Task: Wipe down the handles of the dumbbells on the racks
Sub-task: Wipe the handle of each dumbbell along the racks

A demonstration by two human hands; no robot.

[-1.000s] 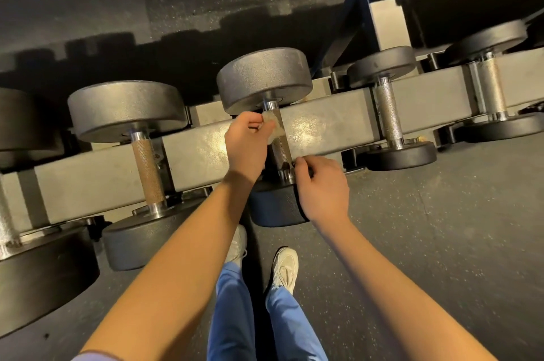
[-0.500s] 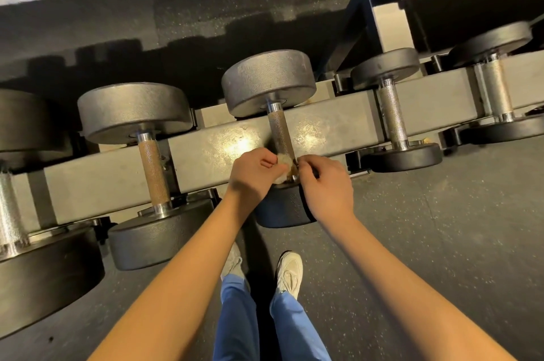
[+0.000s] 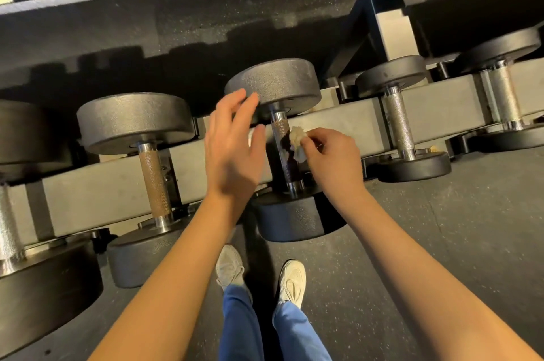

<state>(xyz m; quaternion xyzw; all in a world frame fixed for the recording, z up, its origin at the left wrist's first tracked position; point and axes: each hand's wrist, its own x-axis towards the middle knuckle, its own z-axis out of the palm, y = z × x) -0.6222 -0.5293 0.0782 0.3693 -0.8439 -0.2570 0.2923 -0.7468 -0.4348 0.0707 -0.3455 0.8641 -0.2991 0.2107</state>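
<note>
We look down on a row of dumbbells lying across a grey rack rail [image 3: 347, 122], each with one head on the far side and one on the near side. The middle dumbbell [image 3: 276, 84] is the one being worked on. Its knurled handle [image 3: 283, 151] crosses the rail between the person's two hands.

The right hand [image 3: 332, 157] has its fingers curled and pinches a small crumpled wipe [image 3: 297, 141] between fingertips and thumb. The wipe lies against the right side of the handle, about halfway along it.

The left hand [image 3: 232, 148] is spread, fingers straight and holding nothing, just left of the handle. Its fingertips overlap the edge of the far head, and we cannot tell whether they touch it.

To the left we see a larger dumbbell with a brownish handle [image 3: 154, 184], and to the right a smaller dumbbell with a bright steel handle [image 3: 397, 122], both resting on the same rail. Near us, white shoes [image 3: 291, 278] and blue trousers [image 3: 244, 325] stand on the dark speckled floor [image 3: 426, 228].
</note>
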